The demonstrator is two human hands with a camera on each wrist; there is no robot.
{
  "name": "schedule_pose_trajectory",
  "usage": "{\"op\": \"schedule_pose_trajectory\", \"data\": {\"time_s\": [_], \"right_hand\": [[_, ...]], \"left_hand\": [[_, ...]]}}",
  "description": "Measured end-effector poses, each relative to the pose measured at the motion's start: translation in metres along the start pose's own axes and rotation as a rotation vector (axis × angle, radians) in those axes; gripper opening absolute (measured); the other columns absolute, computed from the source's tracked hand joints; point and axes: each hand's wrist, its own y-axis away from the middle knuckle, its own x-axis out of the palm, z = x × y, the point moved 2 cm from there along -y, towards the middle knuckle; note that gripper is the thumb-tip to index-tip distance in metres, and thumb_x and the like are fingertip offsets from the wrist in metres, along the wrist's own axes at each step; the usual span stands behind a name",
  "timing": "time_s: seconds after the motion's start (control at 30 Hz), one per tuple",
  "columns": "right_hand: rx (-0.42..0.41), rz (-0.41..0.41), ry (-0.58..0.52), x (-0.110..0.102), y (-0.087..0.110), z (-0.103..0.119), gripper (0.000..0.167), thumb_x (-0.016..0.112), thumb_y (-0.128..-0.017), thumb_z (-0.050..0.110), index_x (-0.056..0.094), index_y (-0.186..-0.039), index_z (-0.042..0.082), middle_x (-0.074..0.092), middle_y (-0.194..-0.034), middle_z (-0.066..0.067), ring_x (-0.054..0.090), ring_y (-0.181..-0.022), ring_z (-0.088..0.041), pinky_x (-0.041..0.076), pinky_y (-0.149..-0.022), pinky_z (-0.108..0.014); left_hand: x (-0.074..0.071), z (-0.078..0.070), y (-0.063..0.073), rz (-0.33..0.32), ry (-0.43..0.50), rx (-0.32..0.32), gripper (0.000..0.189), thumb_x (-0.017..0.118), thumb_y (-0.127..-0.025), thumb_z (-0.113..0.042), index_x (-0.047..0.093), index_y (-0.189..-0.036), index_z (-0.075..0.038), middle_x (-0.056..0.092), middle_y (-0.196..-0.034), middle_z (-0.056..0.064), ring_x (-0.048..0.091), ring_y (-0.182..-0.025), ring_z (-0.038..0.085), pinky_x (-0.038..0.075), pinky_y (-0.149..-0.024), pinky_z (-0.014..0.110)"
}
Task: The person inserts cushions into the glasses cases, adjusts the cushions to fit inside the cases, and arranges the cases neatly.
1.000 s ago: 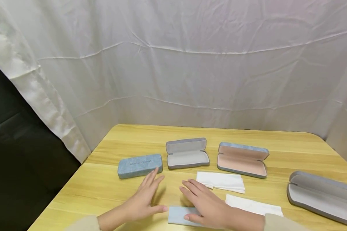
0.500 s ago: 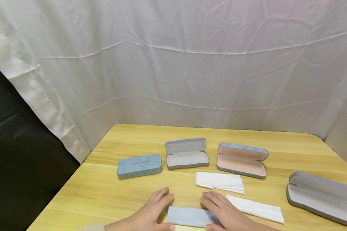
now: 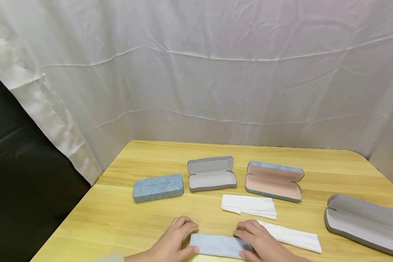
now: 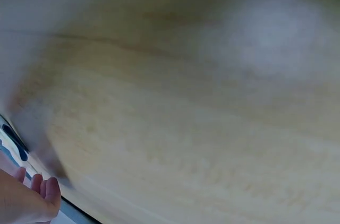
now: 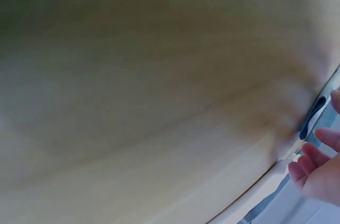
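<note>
A folded light blue cloth (image 3: 218, 245) lies flat at the near edge of the head view. My left hand (image 3: 174, 240) is at its left end, the thumb tip right at the cloth's edge and the fingers bent loosely beyond it. At the opposite end, my right hand (image 3: 261, 243) has its thumb over the near corner and its fingers by the far edge. Both hands leave a wide space between thumb and fingertips. Just beyond the right hand lies a white folded cloth (image 3: 294, 238), partly covered by that hand. Another white cloth (image 3: 249, 205) lies farther back.
A closed blue glasses case (image 3: 158, 187) sits back left. Beside it stand an open grey case (image 3: 213, 179) and an open blue case with pink lining (image 3: 274, 187). A larger open grey case (image 3: 363, 227) is at right. White curtain (image 3: 196, 91) hangs behind the table.
Both hands have come down and toward me, and the right has shifted right, uncovering the light blue cloth. Their fingers are more bent now. The cases stay put.
</note>
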Motion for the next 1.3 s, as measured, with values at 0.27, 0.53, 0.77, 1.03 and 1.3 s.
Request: {"op": "schedule_pose_trajectory", "data": {"time_s": [0.27,0.53,0.77,1.03,1.3], "right_hand": [[0.236,0.215,-0.293,-0.005,0.0,-0.008,0.025,0.066,-0.086,0.023,0.062,-0.106,0.01,0.058,-0.096,0.003,0.047,-0.084,-0.005,0.042,-0.065,-0.022],[0.474,0.36,-0.464,-0.007,-0.005,-0.01,0.018,0.068,-0.084,0.018,0.056,-0.096,0.012,0.042,-0.079,0.01,0.035,-0.072,0.002,0.035,-0.062,-0.018],[0.59,0.403,-0.582,-0.008,-0.009,-0.01,0.015,0.069,-0.082,0.014,0.054,-0.082,0.012,0.041,-0.067,0.008,0.034,-0.061,0.002,0.033,-0.056,-0.018],[0.645,0.375,-0.604,-0.009,-0.012,-0.01,0.02,0.069,-0.081,0.013,0.051,-0.076,0.011,0.043,-0.069,0.005,0.036,-0.062,0.001,0.033,-0.054,-0.019],[0.704,0.206,-0.654,-0.018,-0.019,-0.018,0.017,0.065,-0.085,0.013,0.05,-0.082,0.006,0.042,-0.068,0.004,0.037,-0.057,0.0,0.034,-0.049,-0.019]], "left_hand": [[0.0,-0.004,-0.007,-0.004,0.052,-0.055,0.032,0.069,-0.082,-0.033,0.063,-0.107,-0.013,0.055,-0.102,-0.007,0.046,-0.094,0.006,0.045,-0.079,0.023],[0.001,-0.007,-0.015,0.001,0.097,-0.123,0.016,0.071,-0.081,-0.019,0.064,-0.093,-0.012,0.055,-0.088,-0.008,0.045,-0.081,0.003,0.043,-0.071,0.02],[-0.001,-0.009,-0.021,-0.007,0.107,-0.14,0.011,0.074,-0.076,-0.009,0.063,-0.077,-0.008,0.049,-0.072,-0.006,0.037,-0.067,0.002,0.035,-0.061,0.018],[-0.006,-0.008,-0.024,0.039,0.302,-0.176,0.007,0.066,-0.083,-0.003,0.06,-0.081,-0.002,0.055,-0.075,0.0,0.043,-0.065,0.005,0.039,-0.057,0.019],[-0.01,-0.002,-0.028,-0.015,0.399,-0.201,0.009,0.065,-0.085,-0.005,0.06,-0.086,0.002,0.052,-0.075,0.001,0.044,-0.065,0.008,0.038,-0.057,0.018]]}}
